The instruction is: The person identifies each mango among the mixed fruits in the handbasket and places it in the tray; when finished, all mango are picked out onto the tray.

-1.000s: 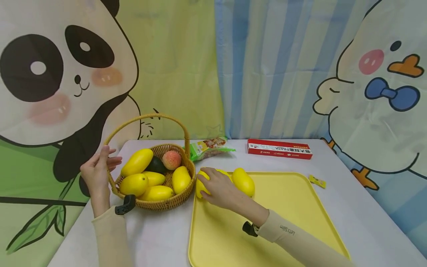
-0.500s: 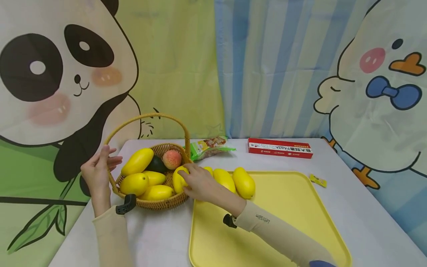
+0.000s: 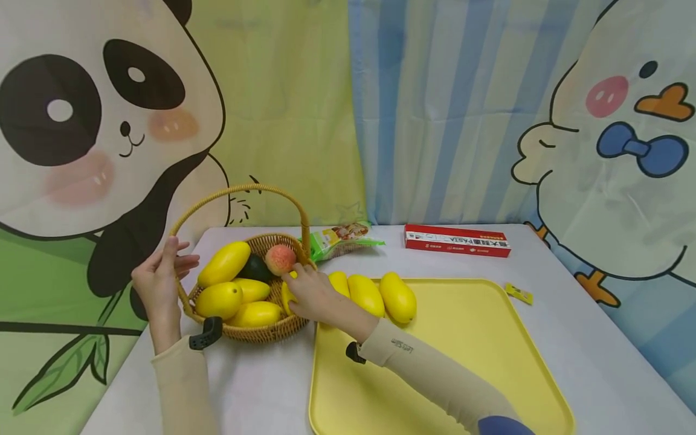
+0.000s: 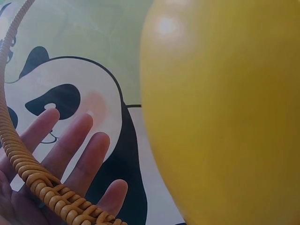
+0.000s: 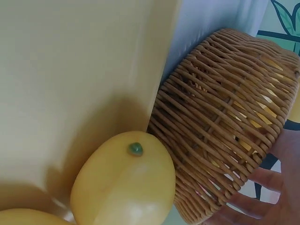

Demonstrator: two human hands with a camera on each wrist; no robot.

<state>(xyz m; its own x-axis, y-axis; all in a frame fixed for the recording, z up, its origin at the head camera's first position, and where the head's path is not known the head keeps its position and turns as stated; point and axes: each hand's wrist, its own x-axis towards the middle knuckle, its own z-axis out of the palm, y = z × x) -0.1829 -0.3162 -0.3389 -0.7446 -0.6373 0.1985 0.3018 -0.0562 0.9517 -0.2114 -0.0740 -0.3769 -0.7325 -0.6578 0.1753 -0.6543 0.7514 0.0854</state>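
Observation:
A wicker basket [image 3: 261,332] with a tall handle stands at the left, holding several yellow mangoes [image 3: 224,264], a dark green avocado [image 3: 254,267] and a peach [image 3: 281,260]. My left hand [image 3: 159,284] touches the left base of the handle, its fingers [image 4: 77,150] extended behind the wicker. Reaching over the right rim, my right hand [image 3: 318,296] has its fingers around the rightmost mango [image 3: 287,297], which it largely covers. In the right wrist view, part of that hand [image 5: 276,187] shows beyond the rim. Three mangoes [image 3: 398,297] lie side by side at the tray's far left.
The yellow tray [image 3: 451,350] lies just right of the basket. Behind them are a green snack packet [image 3: 339,240] and a red pasta box [image 3: 455,241]. A small yellow sachet [image 3: 519,293] lies beyond the tray's right edge. Printed curtains [image 3: 293,121] hang behind the table.
My right hand has moved left from the leftmost mango on the tray, leaving it there, to the mango at the basket's right side. My left hand stays at the handle.

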